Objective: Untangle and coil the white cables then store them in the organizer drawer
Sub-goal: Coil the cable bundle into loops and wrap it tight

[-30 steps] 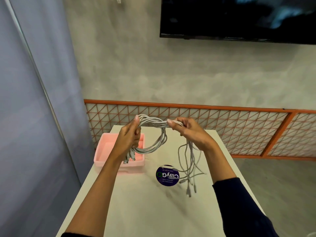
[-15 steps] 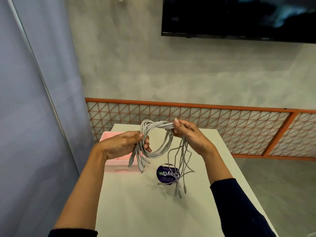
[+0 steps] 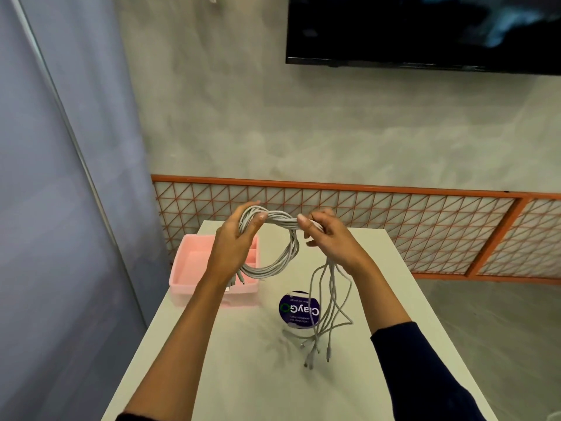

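A bundle of white cables (image 3: 283, 256) forms a loop held in the air above the white table (image 3: 243, 360). My left hand (image 3: 233, 241) grips the loop's left side, fingers curled round the strands. My right hand (image 3: 326, 238) grips the top right of the loop, and several loose cable ends with plugs (image 3: 318, 347) hang from it down to the table. The pink organizer drawer (image 3: 194, 268) stands open on the table's far left corner, partly behind my left wrist.
A round dark purple sticker or lid (image 3: 299, 309) with white lettering lies mid-table under the hanging ends. An orange wire-mesh fence (image 3: 394, 229) runs behind the table. A grey curtain hangs at the left and a dark screen is on the wall.
My left hand has turned and risen to the loop's upper left. The loop has opened wider, and the hanging ends have swung right and lower toward the table.
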`<move>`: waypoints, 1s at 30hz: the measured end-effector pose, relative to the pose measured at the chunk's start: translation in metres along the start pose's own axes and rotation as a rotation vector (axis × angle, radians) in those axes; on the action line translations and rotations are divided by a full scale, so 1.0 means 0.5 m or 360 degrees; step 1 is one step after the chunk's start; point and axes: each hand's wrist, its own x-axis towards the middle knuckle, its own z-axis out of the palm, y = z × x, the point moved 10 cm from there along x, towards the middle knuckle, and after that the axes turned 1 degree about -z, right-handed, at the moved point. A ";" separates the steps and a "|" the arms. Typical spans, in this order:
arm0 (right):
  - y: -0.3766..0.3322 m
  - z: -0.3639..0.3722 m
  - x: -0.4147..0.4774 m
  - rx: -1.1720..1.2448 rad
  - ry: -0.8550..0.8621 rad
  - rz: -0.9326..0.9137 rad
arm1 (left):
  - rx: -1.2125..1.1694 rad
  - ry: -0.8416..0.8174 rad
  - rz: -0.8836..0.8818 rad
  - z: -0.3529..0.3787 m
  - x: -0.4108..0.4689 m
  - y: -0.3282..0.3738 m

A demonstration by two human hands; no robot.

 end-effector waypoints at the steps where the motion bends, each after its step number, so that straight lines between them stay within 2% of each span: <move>1: -0.014 -0.009 0.004 -0.0245 0.0057 -0.0058 | 0.0029 0.0024 0.0056 -0.003 0.002 0.003; 2: -0.029 -0.013 0.005 -0.0437 0.0092 -0.0114 | 0.0045 0.0054 0.0089 -0.005 0.004 0.005; 4: -0.054 -0.006 0.001 -0.0576 0.0049 -0.0201 | 0.0069 0.0110 0.0088 -0.010 0.006 0.002; 9: -0.061 0.066 -0.018 -0.0632 -0.0295 -0.0212 | 0.0171 0.0214 -0.0014 -0.008 0.001 -0.012; 12: -0.066 0.100 -0.028 -0.0638 -0.0366 -0.0230 | 0.0317 0.0253 -0.0058 -0.008 0.000 -0.028; 16: -0.084 0.046 -0.028 -0.0587 -0.0347 -0.0185 | 0.0435 0.0147 -0.0020 -0.009 -0.002 -0.044; 21: -0.071 -0.039 -0.011 -0.0524 -0.0169 -0.0038 | 0.0478 0.0102 0.0106 -0.030 -0.003 -0.042; 25: -0.050 -0.062 -0.016 -0.0455 -0.0083 0.0057 | 0.0571 0.0180 0.0159 -0.049 -0.003 -0.034; 30: -0.029 -0.070 -0.010 -0.0343 -0.0043 0.0080 | 0.0597 0.0093 0.0196 -0.043 -0.005 -0.023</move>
